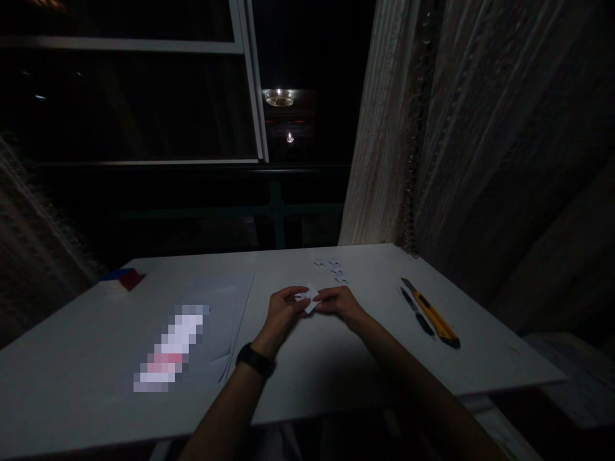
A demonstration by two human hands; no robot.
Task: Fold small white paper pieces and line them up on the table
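Between both hands is a small piece of white paper [312, 299], held above the middle of the white table [336, 378]. My left hand [284, 307], with a black band on its wrist, pinches the paper's left side. On the other side, the fingers of my right hand [342, 302] close on its right edge. Just beyond the hands lie several small white paper pieces [339, 271] with dark marks, too small to read. The fingertips cover part of the held paper.
To the right lie a yellow box cutter [435, 317] and a dark pen [417, 312]. White paper sheets [223, 320] spread on the left, with a blurred-out item over them. A red, blue and white block [122, 280] sits at the far left. Curtains [375, 128] hang beyond the table.
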